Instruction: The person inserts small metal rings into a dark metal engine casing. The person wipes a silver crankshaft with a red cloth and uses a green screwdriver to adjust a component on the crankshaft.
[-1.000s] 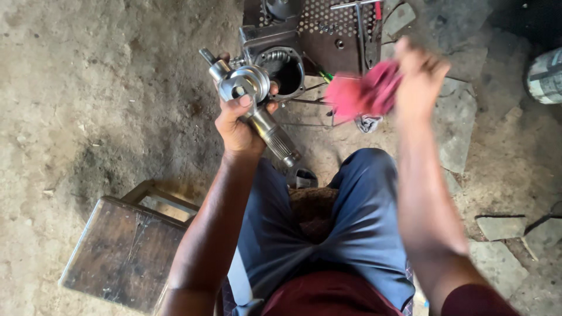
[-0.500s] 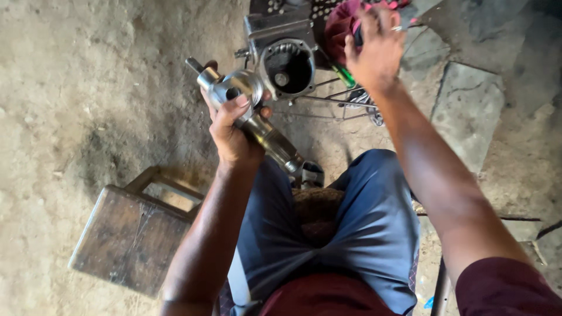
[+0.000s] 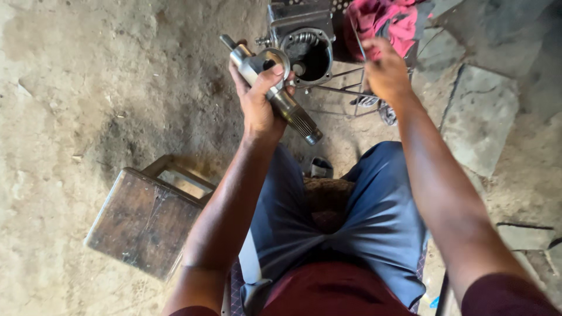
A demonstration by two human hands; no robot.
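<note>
My left hand [image 3: 257,102] is wrapped around a heavy metal shaft [image 3: 280,93] with a round collar near the top and a splined lower end, held up at a slant over my knees. Just below a red rag [image 3: 383,20] is my right hand [image 3: 383,73], back to the camera and fingers curled. The rag lies on a dark metal stand at the top edge. A thin dark strip runs past the fingers, and whether they grip it is not clear. Behind the shaft stands a grey metal housing [image 3: 304,41] with a round opening.
I sit in blue trousers over a dirt floor. A worn wooden stool [image 3: 146,219] stands at my left knee. Thin wire legs [image 3: 345,90] of the stand reach toward my right leg. Flat stone slabs [image 3: 480,117] lie to the right.
My right hand carried the red rag up and away, and the rag now lies on the stand above it. The left hand has kept the shaft, tilted much the same.
</note>
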